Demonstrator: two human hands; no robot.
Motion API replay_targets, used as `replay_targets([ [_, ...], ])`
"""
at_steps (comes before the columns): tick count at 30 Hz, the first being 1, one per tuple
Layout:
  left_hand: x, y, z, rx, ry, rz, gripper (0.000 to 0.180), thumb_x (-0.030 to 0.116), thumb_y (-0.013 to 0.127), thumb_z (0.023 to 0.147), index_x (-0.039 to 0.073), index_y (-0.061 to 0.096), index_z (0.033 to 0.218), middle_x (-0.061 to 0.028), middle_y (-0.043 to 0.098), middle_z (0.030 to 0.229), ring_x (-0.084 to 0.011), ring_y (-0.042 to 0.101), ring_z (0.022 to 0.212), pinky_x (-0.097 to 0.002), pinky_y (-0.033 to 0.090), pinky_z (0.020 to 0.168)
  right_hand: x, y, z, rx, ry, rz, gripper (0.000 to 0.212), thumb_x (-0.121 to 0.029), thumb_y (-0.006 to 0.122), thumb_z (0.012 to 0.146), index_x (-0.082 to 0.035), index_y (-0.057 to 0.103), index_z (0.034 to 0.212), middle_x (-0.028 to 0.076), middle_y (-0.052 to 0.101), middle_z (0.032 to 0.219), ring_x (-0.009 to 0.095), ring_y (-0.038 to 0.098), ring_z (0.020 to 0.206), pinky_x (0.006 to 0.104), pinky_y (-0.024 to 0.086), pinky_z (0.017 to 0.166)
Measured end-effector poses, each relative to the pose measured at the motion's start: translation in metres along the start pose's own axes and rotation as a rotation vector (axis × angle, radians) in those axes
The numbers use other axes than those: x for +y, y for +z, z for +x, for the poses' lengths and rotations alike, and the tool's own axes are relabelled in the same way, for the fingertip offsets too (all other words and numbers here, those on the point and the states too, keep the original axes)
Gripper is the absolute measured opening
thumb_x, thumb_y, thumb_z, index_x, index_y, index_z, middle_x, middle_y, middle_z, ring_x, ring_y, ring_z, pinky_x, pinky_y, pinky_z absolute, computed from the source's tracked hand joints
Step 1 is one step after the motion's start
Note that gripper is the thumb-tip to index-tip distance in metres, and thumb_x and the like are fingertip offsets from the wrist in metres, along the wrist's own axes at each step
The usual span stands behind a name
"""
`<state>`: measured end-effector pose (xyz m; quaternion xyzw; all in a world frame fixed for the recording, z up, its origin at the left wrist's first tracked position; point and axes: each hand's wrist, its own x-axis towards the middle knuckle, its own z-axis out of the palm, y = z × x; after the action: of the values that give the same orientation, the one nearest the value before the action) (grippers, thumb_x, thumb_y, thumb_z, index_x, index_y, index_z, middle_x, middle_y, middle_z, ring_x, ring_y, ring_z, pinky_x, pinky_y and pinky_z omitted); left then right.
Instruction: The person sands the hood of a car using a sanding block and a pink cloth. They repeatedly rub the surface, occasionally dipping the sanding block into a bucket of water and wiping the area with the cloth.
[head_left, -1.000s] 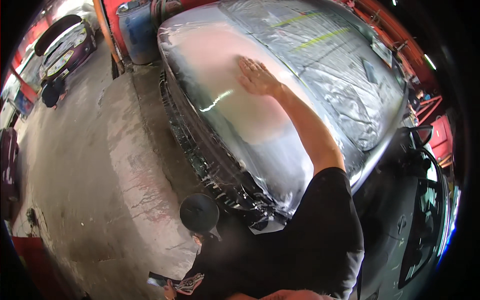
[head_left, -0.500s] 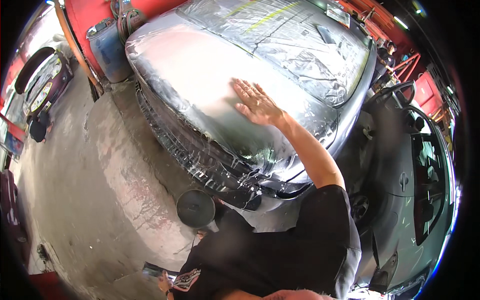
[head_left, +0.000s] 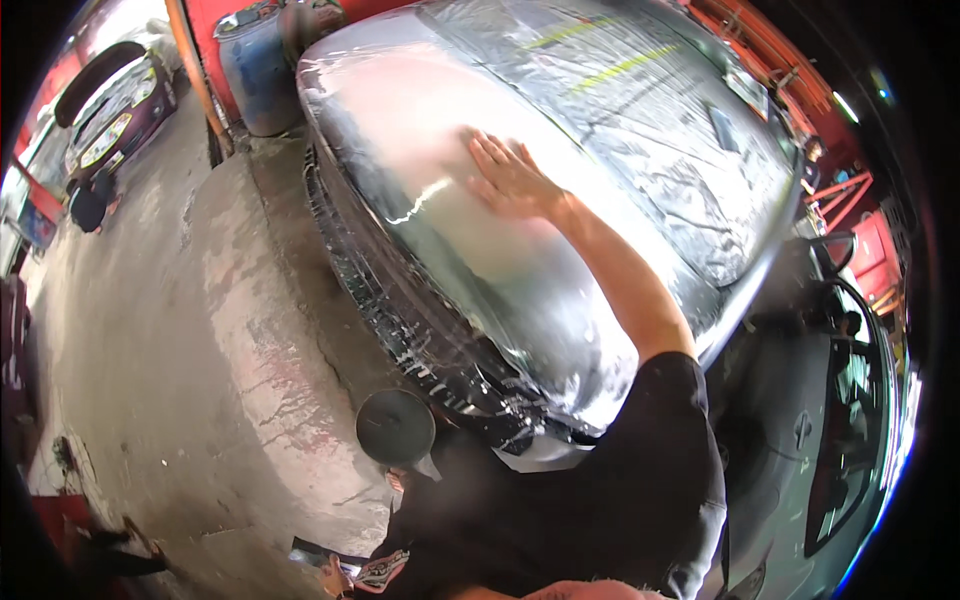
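My right hand (head_left: 510,180) lies flat, palm down, on the wet hood (head_left: 400,110) of a car, fingers extended and a little blurred. Whatever may be under the palm is hidden. White and pinkish patches cover the hood, with grey, glossy wet areas toward its front edge. At the bottom left, my left hand (head_left: 335,577) is closed around a dark flat object (head_left: 315,552) whose kind I cannot make out. Near my legs, below the car's front, is a round black bucket (head_left: 396,427); I cannot tell what supports it.
Clear plastic sheeting (head_left: 640,120) covers the windshield. A dark grey car (head_left: 780,470) stands close on my right. A blue barrel (head_left: 260,75) is by the red wall. At the far left, a person (head_left: 90,203) crouches beside a burgundy car (head_left: 120,120). Another person (head_left: 812,160) is at the far right.
The view has shifted, so the car appears farther right. My right hand has slid a little leftward over the hood, still flat. The left hand keeps its hold on the dark flat object.
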<state>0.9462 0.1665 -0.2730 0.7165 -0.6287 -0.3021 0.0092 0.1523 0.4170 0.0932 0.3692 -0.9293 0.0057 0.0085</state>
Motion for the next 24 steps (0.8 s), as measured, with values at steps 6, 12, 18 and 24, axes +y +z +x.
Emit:
replay_targets([
  [6,0.025,0.019,-0.026,0.025,-0.054,0.109,0.067,0.065,0.075,0.075,0.003,0.063,0.098,-0.0137,0.063,0.084,-0.0267,0.057,0.072,-0.0447,0.048,0.069,0.003,0.003,0.215,-0.059,0.084,0.033,0.082,-0.060,0.025,0.101,-0.003,0.015,0.159,0.013,0.010,0.167,0.027,0.007,0.155,0.0600,0.006,0.122],
  [12,0.061,0.028,-0.020,0.008,-0.020,0.180,0.070,0.065,0.075,0.075,0.004,0.062,0.106,-0.0146,0.064,0.092,-0.0274,0.059,0.079,-0.0442,0.049,0.073,0.010,0.010,0.277,0.056,0.166,0.079,0.083,-0.063,0.026,0.099,-0.005,0.020,0.158,0.015,0.016,0.166,0.029,0.011,0.154,0.0633,0.012,0.119],
  [18,0.114,0.047,0.016,-0.038,0.163,0.197,0.074,0.066,0.075,0.075,0.005,0.061,0.115,-0.0154,0.065,0.100,-0.0281,0.061,0.085,-0.0436,0.050,0.077,-0.003,0.015,0.199,0.090,-0.015,0.052,0.083,-0.060,0.033,0.097,0.001,0.028,0.153,0.026,0.030,0.158,0.038,0.028,0.148,0.0549,0.022,0.120],
  [24,0.161,0.054,0.062,-0.103,0.392,0.212,0.078,0.066,0.074,0.076,0.006,0.060,0.123,-0.0163,0.066,0.107,-0.0288,0.063,0.092,-0.0431,0.051,0.080,0.005,0.012,0.025,0.114,0.007,0.059,0.085,-0.059,0.032,0.099,0.002,0.019,0.156,0.025,0.020,0.162,0.037,0.020,0.151,0.0524,0.013,0.123],
])
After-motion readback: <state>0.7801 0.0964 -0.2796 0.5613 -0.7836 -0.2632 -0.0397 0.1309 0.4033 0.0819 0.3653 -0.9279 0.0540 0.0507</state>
